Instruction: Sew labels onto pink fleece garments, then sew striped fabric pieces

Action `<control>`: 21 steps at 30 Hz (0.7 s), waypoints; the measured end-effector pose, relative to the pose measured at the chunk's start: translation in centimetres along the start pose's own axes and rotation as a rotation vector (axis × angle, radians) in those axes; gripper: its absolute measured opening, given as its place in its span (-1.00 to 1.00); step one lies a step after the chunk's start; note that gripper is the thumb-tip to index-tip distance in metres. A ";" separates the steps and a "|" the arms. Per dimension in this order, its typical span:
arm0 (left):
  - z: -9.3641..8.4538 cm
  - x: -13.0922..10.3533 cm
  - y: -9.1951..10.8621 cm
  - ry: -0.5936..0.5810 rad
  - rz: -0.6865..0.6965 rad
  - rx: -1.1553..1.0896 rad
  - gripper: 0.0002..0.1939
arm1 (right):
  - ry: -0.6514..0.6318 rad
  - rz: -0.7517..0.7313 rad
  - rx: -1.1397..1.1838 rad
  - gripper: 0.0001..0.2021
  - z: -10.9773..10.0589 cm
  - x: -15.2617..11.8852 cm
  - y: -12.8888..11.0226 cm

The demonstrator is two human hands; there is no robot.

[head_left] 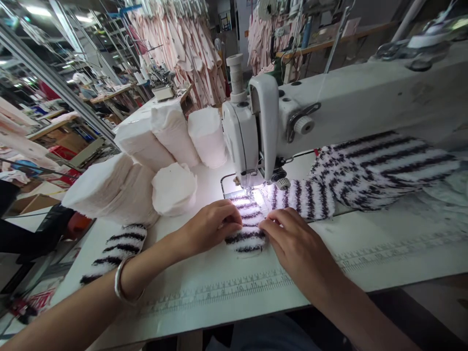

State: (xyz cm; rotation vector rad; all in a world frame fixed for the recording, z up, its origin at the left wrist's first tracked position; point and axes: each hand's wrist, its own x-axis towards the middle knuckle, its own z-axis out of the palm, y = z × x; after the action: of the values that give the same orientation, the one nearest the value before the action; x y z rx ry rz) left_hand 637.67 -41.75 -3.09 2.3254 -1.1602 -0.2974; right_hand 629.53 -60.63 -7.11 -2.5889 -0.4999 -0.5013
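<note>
Under the needle of a white sewing machine lies a fuzzy black-and-white striped piece, lit by the machine's lamp. My left hand pinches its left edge, thumb and fingers together. On the opposite edge, my right hand has its fingertips closed on the fabric. Both hands are just in front of the presser foot. Another striped piece lies right of the needle, beside a larger striped pile below the machine arm.
Stacks of white fabric pieces stand behind my left hand, with a smaller stack nearer. A striped piece lies beyond my left forearm. A printed ruler runs along the table's front. Pink garments hang behind.
</note>
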 end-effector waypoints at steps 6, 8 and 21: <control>-0.5 -0.4 0.1 -0.038 0.096 0.092 -0.92 | 0.059 -0.036 0.017 -0.71 -0.2 -1.0 -0.7; -0.8 -0.4 0.5 -0.014 0.131 0.118 -0.88 | 0.115 -0.037 -0.012 -0.64 -0.1 -1.9 -1.7; -0.8 -0.5 0.0 -0.162 0.314 0.138 -0.77 | 0.110 0.035 -0.318 -0.59 2.7 -4.8 -4.7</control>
State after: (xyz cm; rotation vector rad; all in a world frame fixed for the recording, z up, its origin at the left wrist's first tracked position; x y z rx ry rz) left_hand 637.72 -41.05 -2.47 2.2203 -1.6486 -0.3029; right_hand 624.09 -56.62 -9.73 -2.8436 -0.3606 -0.7604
